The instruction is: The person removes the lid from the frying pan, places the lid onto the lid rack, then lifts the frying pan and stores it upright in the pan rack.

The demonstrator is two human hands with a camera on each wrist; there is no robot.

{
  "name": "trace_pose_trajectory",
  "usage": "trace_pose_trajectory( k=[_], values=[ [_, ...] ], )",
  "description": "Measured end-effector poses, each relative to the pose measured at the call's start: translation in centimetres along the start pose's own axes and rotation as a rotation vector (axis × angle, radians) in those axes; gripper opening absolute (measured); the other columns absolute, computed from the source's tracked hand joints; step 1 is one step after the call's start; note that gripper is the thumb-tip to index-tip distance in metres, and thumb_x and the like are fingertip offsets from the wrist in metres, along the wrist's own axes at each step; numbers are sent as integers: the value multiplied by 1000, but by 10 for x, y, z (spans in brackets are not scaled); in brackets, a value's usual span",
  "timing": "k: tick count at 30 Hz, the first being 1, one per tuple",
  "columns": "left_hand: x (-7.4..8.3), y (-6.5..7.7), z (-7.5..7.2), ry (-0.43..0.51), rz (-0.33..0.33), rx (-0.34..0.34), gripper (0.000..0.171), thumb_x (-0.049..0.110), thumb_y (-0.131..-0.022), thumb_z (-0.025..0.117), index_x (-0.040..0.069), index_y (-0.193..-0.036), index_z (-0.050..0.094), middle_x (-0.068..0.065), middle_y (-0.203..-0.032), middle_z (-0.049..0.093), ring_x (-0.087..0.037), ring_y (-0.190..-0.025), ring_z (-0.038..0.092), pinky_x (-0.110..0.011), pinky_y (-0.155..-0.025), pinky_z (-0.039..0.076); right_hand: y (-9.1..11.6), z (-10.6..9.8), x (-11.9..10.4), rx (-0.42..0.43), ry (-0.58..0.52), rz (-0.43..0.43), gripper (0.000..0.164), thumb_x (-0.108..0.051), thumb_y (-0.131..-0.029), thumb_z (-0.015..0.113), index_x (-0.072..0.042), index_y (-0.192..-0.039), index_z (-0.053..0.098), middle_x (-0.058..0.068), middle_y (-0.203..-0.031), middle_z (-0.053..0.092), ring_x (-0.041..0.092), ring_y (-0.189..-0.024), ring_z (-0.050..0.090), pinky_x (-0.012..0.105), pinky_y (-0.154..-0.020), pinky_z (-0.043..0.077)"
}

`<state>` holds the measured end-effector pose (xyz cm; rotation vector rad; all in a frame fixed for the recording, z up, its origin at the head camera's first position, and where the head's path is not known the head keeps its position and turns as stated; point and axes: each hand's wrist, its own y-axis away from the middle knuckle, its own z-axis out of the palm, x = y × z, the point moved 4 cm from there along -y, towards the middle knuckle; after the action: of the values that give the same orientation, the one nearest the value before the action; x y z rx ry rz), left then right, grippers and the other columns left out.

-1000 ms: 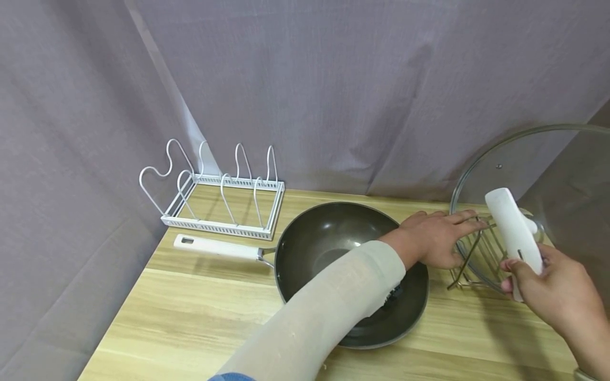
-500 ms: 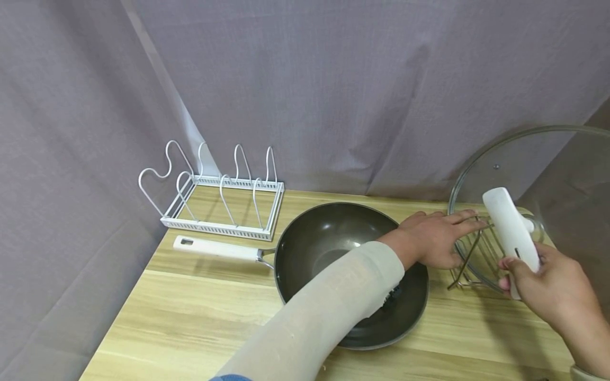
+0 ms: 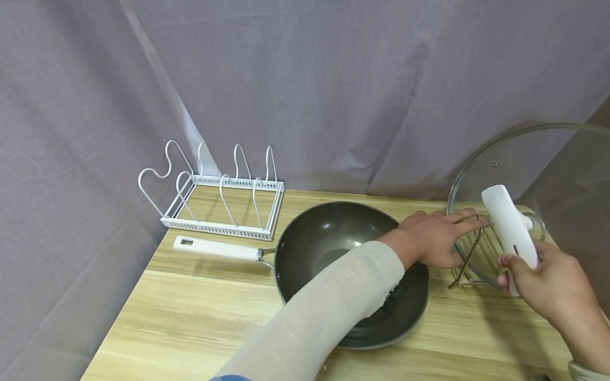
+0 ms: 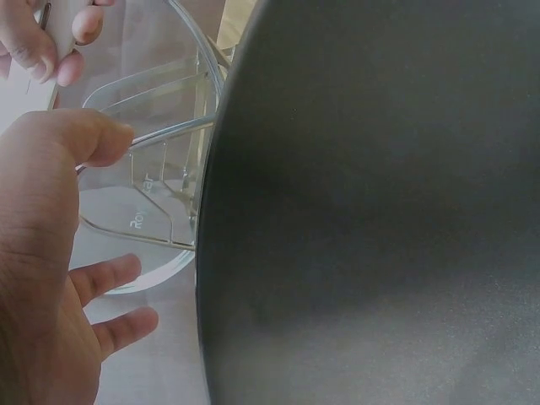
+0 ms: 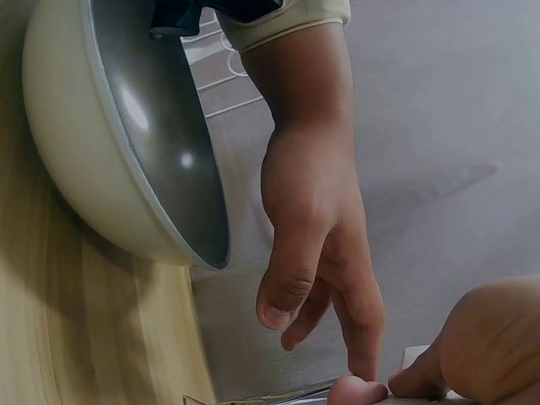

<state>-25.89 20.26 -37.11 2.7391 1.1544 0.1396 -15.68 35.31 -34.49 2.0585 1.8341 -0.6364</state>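
- Lid (image 3: 548,164): stands on edge, steeply tilted, at the wire rack (image 3: 464,260), right of the pan (image 3: 324,243).
- Right hand (image 3: 555,286): thumb and fingers pinch the near end of the lid's handle (image 3: 506,222). It's the nearer hand to the lid.
- Handle's long axis runs far-left to near-right; grip is well off its middle, so I'd expect some twist under load.
- Left hand (image 3: 433,238): fingers spread, reaching past the pan's right rim, fingertips at the rack's top wire. Contact looks likely.
- Key relation, my read: lid rim to rack wires. Rim drops low among them; can't tell if it's seated.
- Left sleeve (image 3: 324,312) crosses over the pan.
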Motion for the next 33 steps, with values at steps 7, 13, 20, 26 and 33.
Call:
trace_pose_trajectory(
  k=[7,13,20,26,33],
  values=[
    [0,1,0,16,-2,-6,91,57,-95,59,61,-154,-11,35,-160,-19,3,-144,23,-21,-87,39,-2,1,0,-10,-2,5,44,-29,-106,53,11,-122,61,5,-74,72,15,-63,62,29,-51,41],
    [0,1,-1,17,2,-5,91,58,-95,59,60,-155,-10,34,-160,-18,3,-145,21,-23,-96,37,-4,2,1,-17,-10,15,45,-32,-106,53,10,-123,59,5,-74,73,13,-61,62,28,-52,41],
    [-1,2,-1,13,1,-15,91,59,-96,58,60,-154,-12,33,-160,-20,3,-145,21,-22,-96,38,-5,2,3,-16,-21,11,44,-29,-106,53,11,-123,59,5,-74,72,11,-60,62,27,-52,42],
    [-1,1,0,6,0,-5,90,58,-96,58,60,-155,-11,34,-159,-21,5,-143,23,-20,-87,39,-6,2,7,-20,-29,7,43,-25,-106,52,12,-126,57,8,-79,74,9,-60,63,25,-52,44],
    [-1,2,-1,11,1,-2,91,57,-96,58,59,-155,-11,34,-159,-21,7,-143,22,-21,-89,39,-7,0,10,-14,-37,-12,43,-23,-105,52,14,-127,56,13,-83,75,7,-60,64,22,-53,44]
  ],
)
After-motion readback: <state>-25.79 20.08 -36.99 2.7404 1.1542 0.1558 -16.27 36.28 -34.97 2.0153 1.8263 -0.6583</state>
